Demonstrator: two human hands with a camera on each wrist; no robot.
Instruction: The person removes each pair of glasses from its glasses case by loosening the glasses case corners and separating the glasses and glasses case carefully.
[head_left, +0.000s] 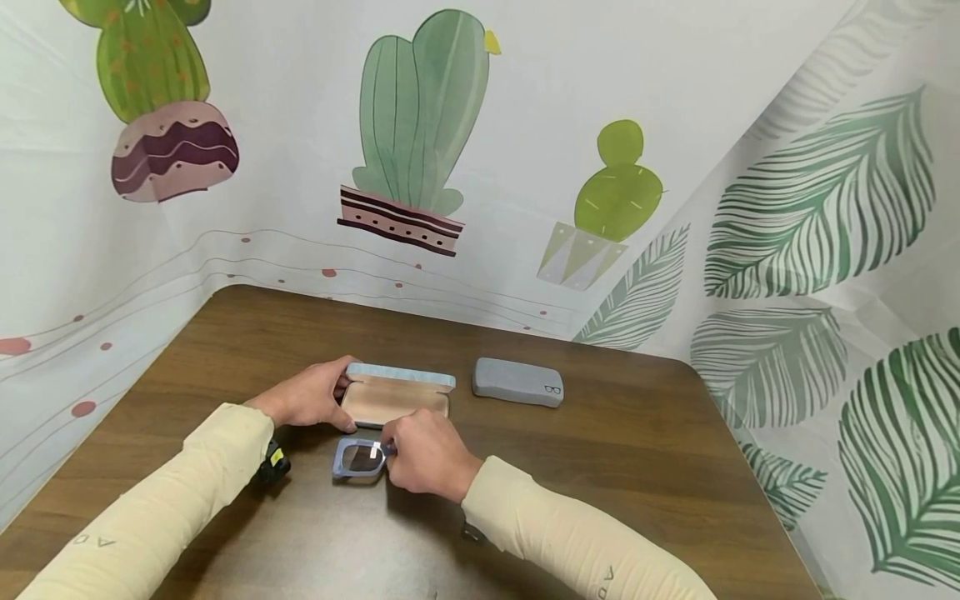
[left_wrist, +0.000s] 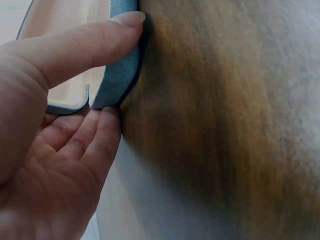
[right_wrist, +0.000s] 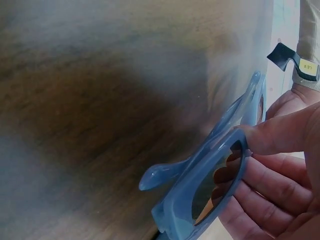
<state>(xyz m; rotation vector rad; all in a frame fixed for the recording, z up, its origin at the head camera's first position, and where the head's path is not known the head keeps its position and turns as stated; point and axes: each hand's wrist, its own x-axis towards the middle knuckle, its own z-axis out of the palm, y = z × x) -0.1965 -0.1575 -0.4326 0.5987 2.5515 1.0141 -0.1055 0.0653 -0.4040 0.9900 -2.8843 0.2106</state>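
Observation:
A light-blue glasses case (head_left: 401, 376) stands open on the table, its cream lining facing up and its lid raised at the back. My left hand (head_left: 309, 396) grips the case's left end. In the left wrist view, the thumb lies over the front wall of the case (left_wrist: 117, 75) while the other fingers touch its end near the hinge. Just in front of the case, my right hand (head_left: 431, 454) pinches blue-framed sunglasses (head_left: 339, 460) by one side. The right wrist view shows the thumb on the frame of the sunglasses (right_wrist: 185, 200), whose arms look folded in; fingers are partly behind the lens.
A closed grey glasses case (head_left: 517, 382) with a small glasses print lies to the right of the open one. The brown wooden table (head_left: 637, 467) ends at the back against a wall cloth (head_left: 300, 150) printed with cacti and leaves.

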